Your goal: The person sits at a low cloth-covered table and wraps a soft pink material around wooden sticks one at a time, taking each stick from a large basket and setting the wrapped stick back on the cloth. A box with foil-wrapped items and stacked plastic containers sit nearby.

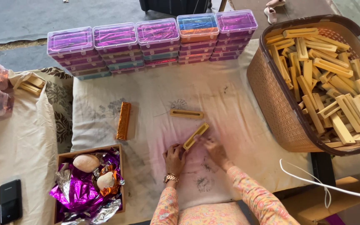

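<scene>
Between both hands, on the pale stained cloth (230, 100), lies a slotted tan wooden frame piece (195, 136), tilted toward one o'clock; the left hand (174, 158) pinches its lower end with curled fingertips (179, 147), while the right hand (216, 151) touches beside it with fingers loosely spread. At twelve o'clock a second slotted wooden frame (186, 113) lies flat, at ten o'clock a gold foil-wrapped bar (123, 121), at two o'clock a brown woven plastic basket (271, 100) of similar wooden pieces, and at eight o'clock a cardboard box (121, 166) of purple foil.

Single head view, looking steeply down, close over cloth-covered table (230, 96)
</scene>
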